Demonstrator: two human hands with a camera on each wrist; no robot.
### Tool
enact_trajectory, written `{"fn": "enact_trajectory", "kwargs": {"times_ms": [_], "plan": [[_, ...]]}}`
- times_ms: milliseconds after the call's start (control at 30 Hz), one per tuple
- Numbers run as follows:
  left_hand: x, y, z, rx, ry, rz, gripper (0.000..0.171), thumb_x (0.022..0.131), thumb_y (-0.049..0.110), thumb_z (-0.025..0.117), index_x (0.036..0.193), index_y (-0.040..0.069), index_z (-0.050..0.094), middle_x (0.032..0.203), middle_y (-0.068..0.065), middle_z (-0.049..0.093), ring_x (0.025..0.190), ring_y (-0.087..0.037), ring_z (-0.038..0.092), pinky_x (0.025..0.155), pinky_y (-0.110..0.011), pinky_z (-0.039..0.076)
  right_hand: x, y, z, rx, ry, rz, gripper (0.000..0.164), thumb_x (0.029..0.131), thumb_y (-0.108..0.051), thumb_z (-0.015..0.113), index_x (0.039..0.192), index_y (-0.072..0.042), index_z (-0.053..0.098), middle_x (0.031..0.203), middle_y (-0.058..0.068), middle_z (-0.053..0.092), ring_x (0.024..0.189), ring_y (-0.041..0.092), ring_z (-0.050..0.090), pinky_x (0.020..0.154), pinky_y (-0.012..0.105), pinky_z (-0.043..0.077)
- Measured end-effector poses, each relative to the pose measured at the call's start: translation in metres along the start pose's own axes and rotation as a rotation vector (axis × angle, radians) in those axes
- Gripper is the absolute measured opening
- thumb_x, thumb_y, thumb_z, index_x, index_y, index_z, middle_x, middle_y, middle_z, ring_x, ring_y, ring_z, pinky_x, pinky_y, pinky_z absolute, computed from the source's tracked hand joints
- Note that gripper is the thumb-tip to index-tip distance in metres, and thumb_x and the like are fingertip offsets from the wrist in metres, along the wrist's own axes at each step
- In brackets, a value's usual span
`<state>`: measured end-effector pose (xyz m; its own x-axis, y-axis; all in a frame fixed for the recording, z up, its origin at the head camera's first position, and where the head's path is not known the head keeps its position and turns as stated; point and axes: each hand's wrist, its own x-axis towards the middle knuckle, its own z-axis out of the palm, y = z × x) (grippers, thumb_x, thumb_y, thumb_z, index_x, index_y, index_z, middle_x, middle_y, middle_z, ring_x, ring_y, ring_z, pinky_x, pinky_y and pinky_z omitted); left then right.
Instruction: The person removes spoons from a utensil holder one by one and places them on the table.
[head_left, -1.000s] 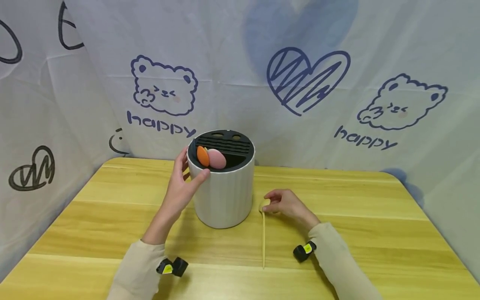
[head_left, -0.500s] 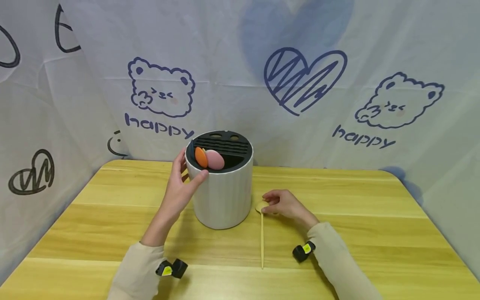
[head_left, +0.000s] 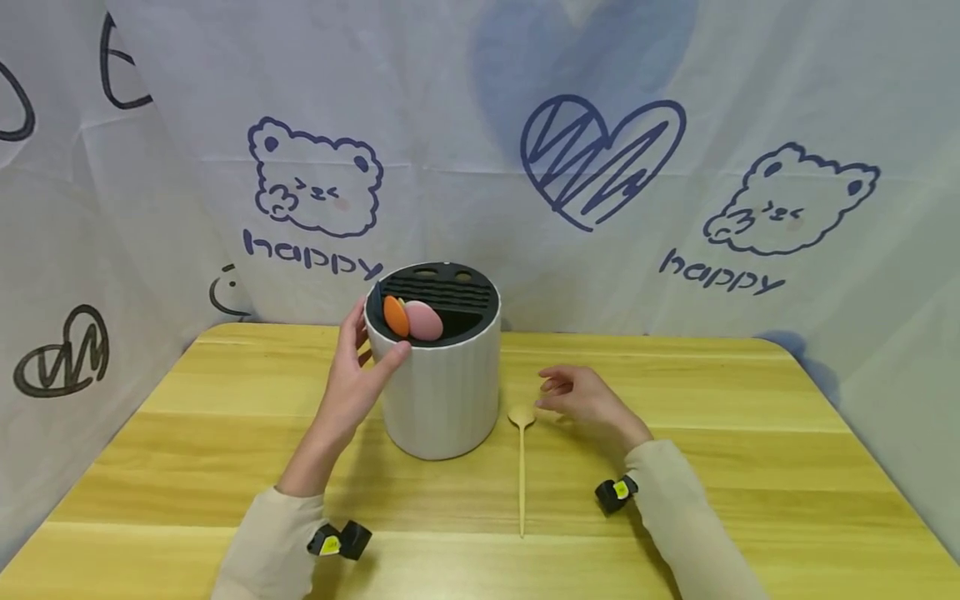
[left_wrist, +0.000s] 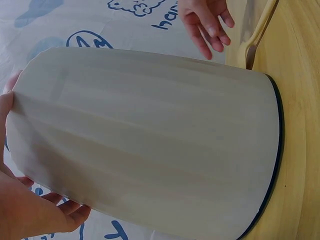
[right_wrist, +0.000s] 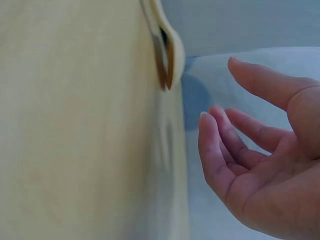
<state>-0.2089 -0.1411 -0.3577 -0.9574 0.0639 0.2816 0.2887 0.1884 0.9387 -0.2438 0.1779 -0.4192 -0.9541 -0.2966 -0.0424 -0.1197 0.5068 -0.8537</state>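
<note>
In the head view, a white ribbed utensil holder (head_left: 442, 400) with a black slotted lid stands upright on the table. My left hand (head_left: 356, 379) grips its left side near the top, thumb at the front rim and fingers round behind. A pale yellow spoon (head_left: 522, 475) lies just right of the holder, its bowl toward the back and handle toward me. My right hand (head_left: 588, 398) hovers right of the bowl, fingers loosely bent and apart from it. The right wrist view shows nothing between thumb and fingers, with the spoon's bowl (right_wrist: 175, 60) beyond.
An orange spoon head (head_left: 396, 317) and a pink one (head_left: 424, 321) poke out of the holder's opening. The wooden table (head_left: 697, 392) reaches back to a white curtain (head_left: 450, 108) printed with bears and hearts. A second curtain runs along the left.
My right hand has let go of the spoon's bowl and drawn back to the right. The spoon stays lying on the table. My left hand keeps its hold on the utensil holder.
</note>
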Motion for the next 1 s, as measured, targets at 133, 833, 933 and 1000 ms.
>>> {"fn": "enact_trajectory", "kwargs": {"times_ms": [133, 833, 933, 1000], "plan": [[0.000, -0.001, 0.000, 0.005, 0.001, 0.001, 0.079, 0.092, 0.030, 0.060, 0.155, 0.015, 0.015, 0.157, -0.009, 0.020, 0.140, -0.029, 0.024, 0.113, -0.050, 0.021, -0.004, -0.007, -0.005, 0.013, 0.032, -0.028, 0.049, 0.088, -0.005, 0.069, 0.130, 0.012, 0.051, 0.110, 0.022, 0.063, 0.099, 0.030, 0.060, 0.080, 0.032, 0.052], [-0.002, 0.000, -0.003, 0.020, -0.004, 0.008, 0.079, 0.092, 0.030, 0.060, 0.155, 0.015, 0.014, 0.157, -0.009, 0.020, 0.140, -0.029, 0.023, 0.113, -0.050, 0.021, -0.033, -0.069, 0.014, 0.168, 0.212, -0.167, 0.030, 0.096, -0.011, 0.060, 0.123, 0.001, 0.063, 0.118, 0.014, 0.065, 0.108, 0.025, 0.061, 0.087, 0.035, 0.052], [-0.002, -0.001, -0.002, 0.017, -0.005, 0.010, 0.079, 0.092, 0.030, 0.060, 0.155, 0.015, 0.015, 0.157, -0.009, 0.020, 0.140, -0.029, 0.023, 0.113, -0.050, 0.021, -0.039, -0.079, 0.016, 0.182, 0.218, -0.189, 0.029, 0.096, -0.012, 0.059, 0.122, 0.000, 0.063, 0.117, 0.013, 0.065, 0.107, 0.024, 0.061, 0.089, 0.035, 0.052], [-0.002, -0.001, -0.001, 0.015, -0.008, 0.005, 0.079, 0.092, 0.031, 0.060, 0.155, 0.016, 0.015, 0.157, -0.008, 0.020, 0.140, -0.029, 0.023, 0.113, -0.050, 0.021, -0.043, -0.086, 0.015, 0.192, 0.232, -0.202, 0.028, 0.096, -0.011, 0.059, 0.121, 0.000, 0.064, 0.116, 0.012, 0.065, 0.107, 0.023, 0.062, 0.088, 0.035, 0.052]]}}
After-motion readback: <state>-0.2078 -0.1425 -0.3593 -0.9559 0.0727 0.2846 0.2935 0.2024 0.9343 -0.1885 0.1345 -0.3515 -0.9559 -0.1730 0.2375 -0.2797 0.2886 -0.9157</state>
